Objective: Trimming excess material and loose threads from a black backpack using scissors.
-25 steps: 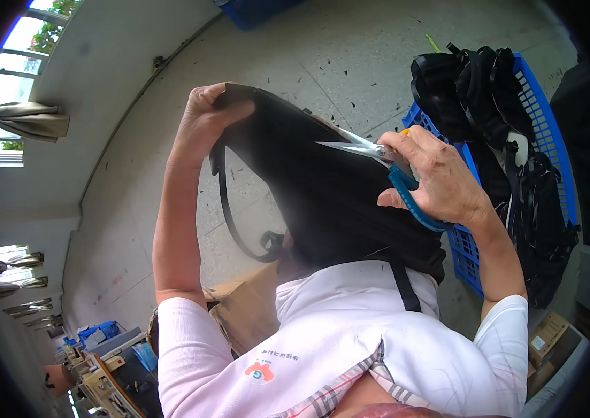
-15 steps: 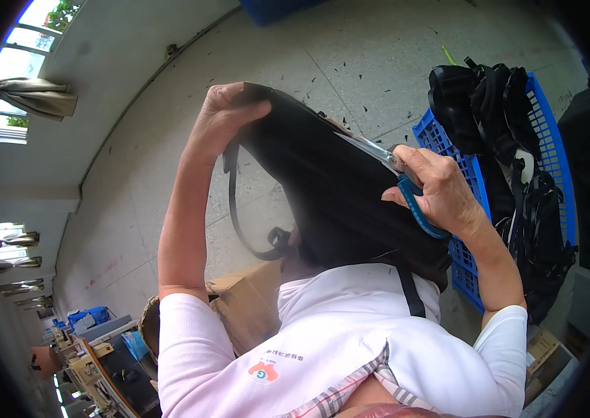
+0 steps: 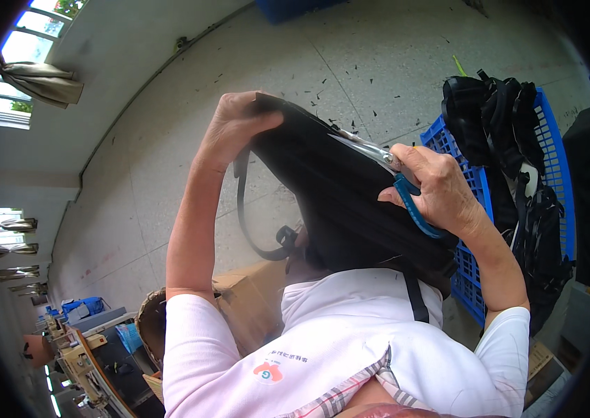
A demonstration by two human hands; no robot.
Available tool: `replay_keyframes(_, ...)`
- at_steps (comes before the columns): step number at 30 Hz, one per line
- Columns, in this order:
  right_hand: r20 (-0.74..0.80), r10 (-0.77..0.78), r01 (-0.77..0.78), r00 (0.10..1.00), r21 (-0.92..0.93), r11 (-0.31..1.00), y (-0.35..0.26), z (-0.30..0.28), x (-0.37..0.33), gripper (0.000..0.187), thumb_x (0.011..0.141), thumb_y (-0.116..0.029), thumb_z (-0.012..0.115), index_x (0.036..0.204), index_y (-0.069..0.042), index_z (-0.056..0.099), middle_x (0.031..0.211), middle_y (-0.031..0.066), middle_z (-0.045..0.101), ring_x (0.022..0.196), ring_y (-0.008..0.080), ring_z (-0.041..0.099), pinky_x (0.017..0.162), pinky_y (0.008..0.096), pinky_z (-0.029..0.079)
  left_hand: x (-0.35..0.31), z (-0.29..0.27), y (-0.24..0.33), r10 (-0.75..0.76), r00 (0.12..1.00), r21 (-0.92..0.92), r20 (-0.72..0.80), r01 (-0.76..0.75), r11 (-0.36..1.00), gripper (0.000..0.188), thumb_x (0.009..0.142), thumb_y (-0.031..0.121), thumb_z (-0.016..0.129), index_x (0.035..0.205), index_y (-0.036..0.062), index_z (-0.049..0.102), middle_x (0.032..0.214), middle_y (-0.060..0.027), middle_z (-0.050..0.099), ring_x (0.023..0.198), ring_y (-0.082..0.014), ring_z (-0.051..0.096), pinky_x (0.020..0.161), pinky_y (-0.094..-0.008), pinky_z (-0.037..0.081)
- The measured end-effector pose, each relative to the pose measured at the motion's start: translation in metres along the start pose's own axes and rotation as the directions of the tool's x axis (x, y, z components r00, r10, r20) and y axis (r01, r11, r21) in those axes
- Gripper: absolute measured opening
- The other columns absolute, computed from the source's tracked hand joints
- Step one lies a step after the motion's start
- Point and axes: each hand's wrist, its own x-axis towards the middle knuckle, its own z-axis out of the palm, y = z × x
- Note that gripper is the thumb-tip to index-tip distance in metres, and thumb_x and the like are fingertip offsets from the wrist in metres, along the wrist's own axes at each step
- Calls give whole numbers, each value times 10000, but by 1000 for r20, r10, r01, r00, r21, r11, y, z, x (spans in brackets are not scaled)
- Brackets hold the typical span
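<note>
A black fabric bag [image 3: 330,188] with a dangling strap [image 3: 241,209] is stretched out in front of my body, its lower end against my lap. My left hand [image 3: 242,125] is closed on its far left corner, thumb on top and the other fingers hidden behind. In my right hand [image 3: 438,184] is a pair of scissors [image 3: 408,198] with teal handles. Their blades lie along the bag's far edge, pointing toward my left hand; whether they are parted I cannot tell. A plastic buckle [image 3: 285,237] shows near the strap's lower end.
To the right stands a blue plastic crate [image 3: 560,167] heaped with black bags [image 3: 497,115]. Dark scraps [image 3: 375,113] litter the floor ahead. A cardboard box [image 3: 249,299] and a wicker basket [image 3: 150,327] sit at my left, with sewing machines [image 3: 89,369] beyond.
The whole view has shifted slightly. The scissors have moved a little leftward along the bag's edge. Both hands keep their hold.
</note>
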Motion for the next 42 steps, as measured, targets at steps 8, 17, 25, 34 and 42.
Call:
replay_keyframes(8,-44,-55,54,998,-24,998,-3,2,9,532,704,-474,670,955,-19,558,663,150,576,576,250,590,544,322,478,-6,-5,-6,-33,999,-38,24,34,999,203,668,109,749,836,34,664,723,17,624,667,-76,562,656,-202,459)
replay_keyframes(17,-51,-63,66,997,47,997,-1,17,8,497,671,-384,725,956,-17,547,583,65,468,494,158,449,458,274,376,-10,-7,-10,-7,1000,-64,12,8,998,194,668,106,748,826,30,665,723,11,624,670,-80,563,662,-208,458)
replay_keyframes(25,-112,-58,74,992,136,988,-3,27,7,507,688,-427,703,930,-12,541,528,39,392,473,149,391,453,283,347,-10,3,-7,-67,995,-63,73,72,995,162,681,78,735,816,19,668,703,15,608,665,-66,533,658,-200,433)
replay_keyframes(34,-49,34,-36,998,-29,999,-10,-3,23,591,677,-554,662,1020,-93,526,743,79,507,662,206,531,605,339,440,-1,17,17,-104,980,78,168,92,993,193,710,137,712,756,-26,621,592,27,466,563,-49,417,492,-227,340)
replay_keyframes(42,-56,66,-66,996,2,998,-13,-15,10,657,627,-613,660,1020,-103,531,783,84,529,722,216,552,648,332,457,-7,12,19,-106,988,-58,114,113,992,140,674,94,751,796,59,691,662,29,630,578,-35,537,581,-181,448)
